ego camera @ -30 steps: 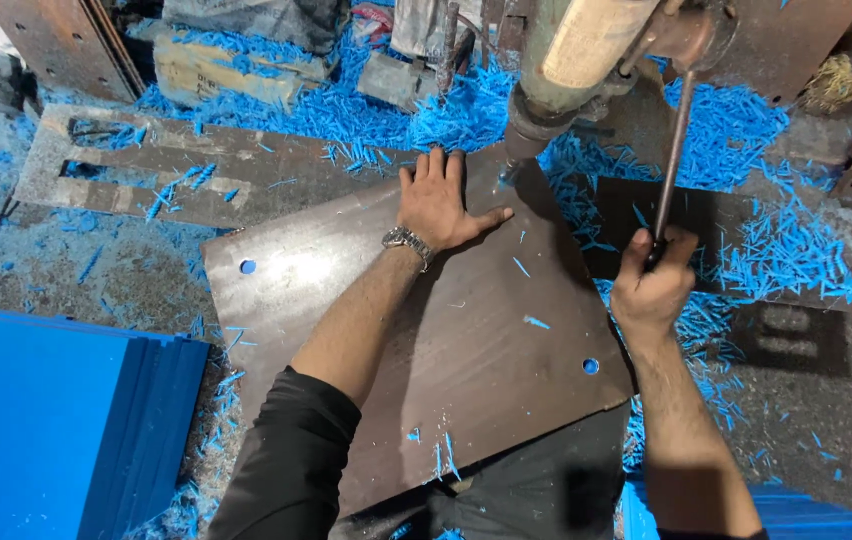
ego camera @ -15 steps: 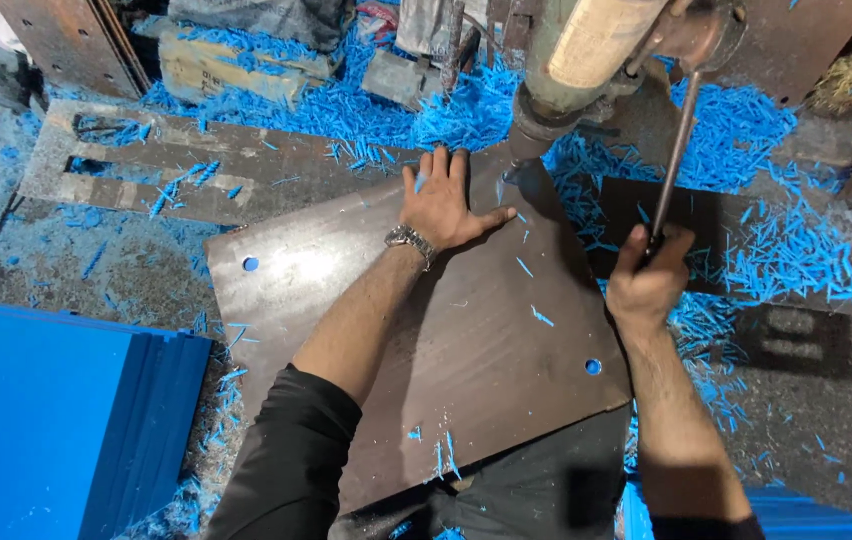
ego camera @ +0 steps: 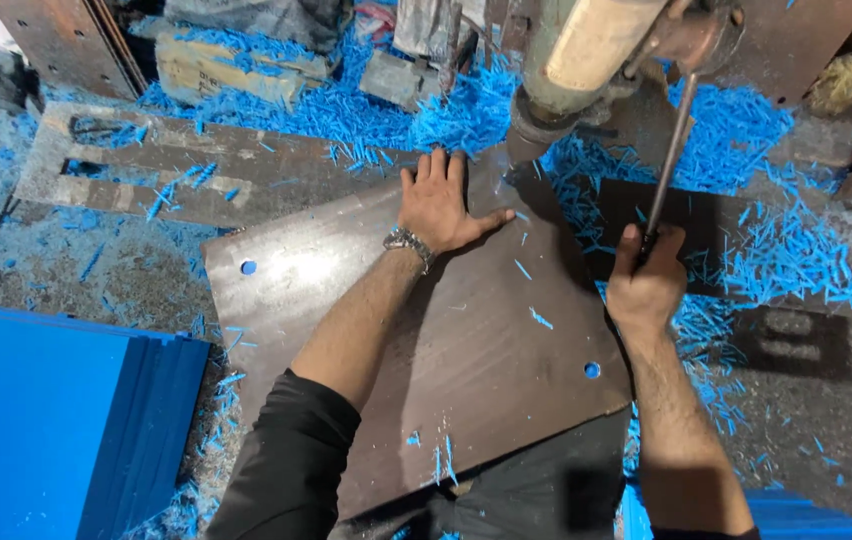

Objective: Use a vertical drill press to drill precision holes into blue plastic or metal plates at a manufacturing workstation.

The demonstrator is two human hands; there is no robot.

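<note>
Dark brown sheet (ego camera: 426,340) w/ 2 drilled holes lies flat on the bench, its far corner under the drill head (ego camera: 586,60). Left hand (ego camera: 441,205) presses flat on it, fingers spread, gripping nothing; wristwatch (ego camera: 408,243) on that wrist. Right hand (ego camera: 646,285) is closed tight round the thin metal lever (ego camera: 668,165) just right of the sheet. Blue shavings (ego camera: 776,260) litter the bench; stack of blue sheets (ego camera: 46,420) at near left

one brown plate (ego camera: 426,340), two holes (ego camera: 249,267), two hands (ego camera: 441,205)
</note>
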